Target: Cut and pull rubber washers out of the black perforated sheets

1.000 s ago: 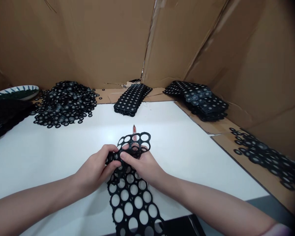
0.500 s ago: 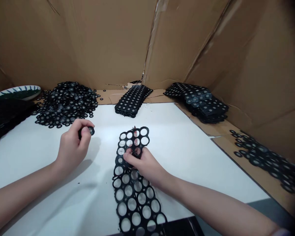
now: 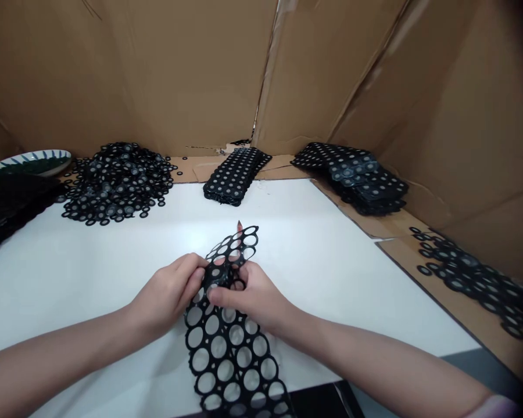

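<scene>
A floppy black rubber sheet point(image 3: 218, 347) full of round holes runs up the middle, its near end hanging toward me and its top part bent over. My right hand point(image 3: 261, 299) grips it from the right, thumb across the front. At its left edge, my left hand point(image 3: 174, 293) is closed with the fingertips pinching a spot where rings still sit in the holes. Whether that hand also keeps loose rings is hidden. Behind the sheet's top, a pencil point(image 3: 239, 224) pokes up by its tip; I cannot tell what holds it.
A heap of black rings point(image 3: 119, 183) lies at the back left, beside a patterned dish point(image 3: 30, 162) and dark stacked sheets point(image 3: 13, 203). More sheet stacks stand at back centre point(image 3: 235, 174) and right point(image 3: 357, 177). Punched strips point(image 3: 470, 273) lie right. Cardboard walls point(image 3: 157, 75) enclose the white table point(image 3: 331, 278).
My left hand, which held a black ring out to the left, has come right and down onto the sheet's edge. The sheet's upper part is now bent and has shifted slightly left.
</scene>
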`<state>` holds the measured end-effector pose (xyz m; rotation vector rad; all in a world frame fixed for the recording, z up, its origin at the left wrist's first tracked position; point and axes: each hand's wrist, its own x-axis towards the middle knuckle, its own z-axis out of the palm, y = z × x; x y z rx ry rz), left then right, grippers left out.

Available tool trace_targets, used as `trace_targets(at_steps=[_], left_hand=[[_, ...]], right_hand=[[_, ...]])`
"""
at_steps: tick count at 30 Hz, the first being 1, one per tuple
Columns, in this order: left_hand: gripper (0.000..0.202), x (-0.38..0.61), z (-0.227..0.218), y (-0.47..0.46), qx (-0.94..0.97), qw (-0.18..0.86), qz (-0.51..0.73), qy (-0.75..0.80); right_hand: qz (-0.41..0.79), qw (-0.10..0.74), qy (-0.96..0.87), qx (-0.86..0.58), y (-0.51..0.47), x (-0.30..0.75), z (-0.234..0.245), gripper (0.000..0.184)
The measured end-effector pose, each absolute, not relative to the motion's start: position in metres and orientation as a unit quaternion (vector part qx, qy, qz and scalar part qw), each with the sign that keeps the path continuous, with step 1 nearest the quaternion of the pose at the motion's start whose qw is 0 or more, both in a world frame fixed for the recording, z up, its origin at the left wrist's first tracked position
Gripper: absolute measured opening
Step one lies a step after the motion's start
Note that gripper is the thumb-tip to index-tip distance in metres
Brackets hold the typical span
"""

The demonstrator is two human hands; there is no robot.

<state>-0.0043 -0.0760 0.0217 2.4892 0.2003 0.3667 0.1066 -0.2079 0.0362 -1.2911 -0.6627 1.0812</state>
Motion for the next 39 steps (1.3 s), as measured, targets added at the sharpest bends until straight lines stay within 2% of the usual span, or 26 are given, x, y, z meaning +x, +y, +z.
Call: trace_targets(at_steps=[4, 9, 11, 16, 20, 23, 25, 29, 31, 35, 39], left_hand=[[0.019, -0.004, 0.022, -0.081, 0.930, 0.317, 0.151, 0.108], [0.020, -0.005, 0.017, -0.082, 0.939, 0.295, 0.158, 0.085], [0.023, -0.005, 0.016, -0.081, 0.941, 0.284, 0.165, 0.083], [0.017, -0.005, 0.016, -0.077, 0.941, 0.275, 0.177, 0.090], [0.016, -0.004, 0.018, -0.079, 0.916, 0.353, 0.161, 0.103], [0.019, -0.001, 0.022, -0.077, 0.877, 0.422, 0.163, 0.162], [0.020, 0.001, 0.027, -0.069, 0.857, 0.425, 0.201, 0.209], [0.021, 0.001, 0.038, -0.048, 0.806, 0.375, 0.363, 0.279], [0.017, -0.002, 0.038, -0.047, 0.829, 0.294, 0.409, 0.244], [0.015, -0.008, 0.025, -0.061, 0.935, 0.148, 0.322, 0.030], [0.014, -0.010, 0.016, -0.070, 0.950, 0.121, 0.287, 0.009]], right_hand=[[0.441, 0.608, -0.289, -0.594, -0.206, 0.107, 0.036, 0.009], [0.434, 0.602, -0.291, -0.604, -0.206, 0.108, 0.035, 0.005], [0.435, 0.601, -0.289, -0.605, -0.207, 0.109, 0.034, 0.008], [0.465, 0.598, -0.274, -0.592, -0.207, 0.110, 0.033, 0.014], [0.486, 0.589, -0.288, -0.579, -0.206, 0.108, 0.036, 0.003], [0.485, 0.586, -0.319, -0.565, -0.207, 0.107, 0.038, 0.010], [0.485, 0.586, -0.300, -0.575, -0.208, 0.108, 0.037, 0.012], [0.477, 0.594, -0.249, -0.598, -0.210, 0.109, 0.032, 0.012], [0.465, 0.599, -0.265, -0.595, -0.209, 0.108, 0.031, 0.016], [0.481, 0.570, -0.328, -0.580, -0.208, 0.106, 0.031, 0.019], [0.497, 0.549, -0.331, -0.585, -0.210, 0.107, 0.032, 0.022]])
